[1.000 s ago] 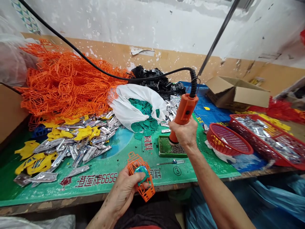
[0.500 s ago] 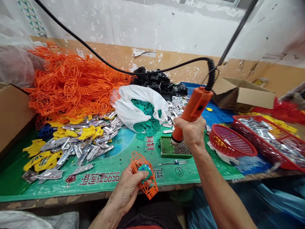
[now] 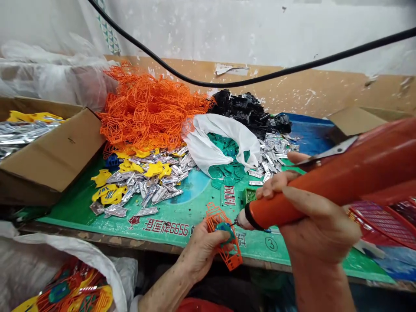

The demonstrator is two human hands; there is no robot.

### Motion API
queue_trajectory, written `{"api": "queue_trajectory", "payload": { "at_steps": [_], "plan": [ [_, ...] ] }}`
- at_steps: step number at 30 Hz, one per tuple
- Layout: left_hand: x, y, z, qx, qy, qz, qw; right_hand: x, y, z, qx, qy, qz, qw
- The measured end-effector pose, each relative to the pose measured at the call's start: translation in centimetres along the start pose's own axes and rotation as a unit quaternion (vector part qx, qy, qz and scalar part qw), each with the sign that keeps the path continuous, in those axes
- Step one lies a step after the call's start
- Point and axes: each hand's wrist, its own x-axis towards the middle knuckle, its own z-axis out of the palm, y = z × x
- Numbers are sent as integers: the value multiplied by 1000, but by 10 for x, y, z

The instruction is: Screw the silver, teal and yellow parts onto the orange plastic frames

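My left hand [image 3: 201,247] is closed on an orange plastic lattice frame [image 3: 234,261]. Its thumb presses a green plastic piece [image 3: 224,232] against the frame. Wrapped round an orange electric screwdriver [image 3: 344,173], my right hand [image 3: 320,229] holds the tool slanted, its nose pointing left. The screwdriver's tip is right beside the green piece; whether they touch I cannot tell. Behind the tool, only a corner of the green screw tray [image 3: 250,196] shows. The small hand screwdriver on the table is mostly hidden.
Piles of orange frames [image 3: 146,108], black parts [image 3: 240,110] and silver and yellow pieces [image 3: 139,182] cover the back. A white bag [image 3: 198,145] spills green pieces. A cardboard box [image 3: 55,151] stands left, an open sack [image 3: 81,251] below it. Red baskets [image 3: 373,225] stand right. A black cable [image 3: 195,82] hangs across.
The view has swung left. My right hand has brought the electric screwdriver from above the screw tray to the orange frame and tilted it towards level. My left hand keeps its hold.
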Motion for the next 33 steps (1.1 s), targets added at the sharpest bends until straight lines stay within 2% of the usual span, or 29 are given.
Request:
{"api": "queue_trajectory", "payload": {
  "at_steps": [7, 33],
  "plan": [
    [0, 1, 2, -3, -2, 4, 1000, -10, 8, 3, 7, -17, 4, 1000],
    [-1, 1, 3, -4, 10, 14, 1000, -19, 17, 4, -1, -10, -8, 1000]
  ]
}}
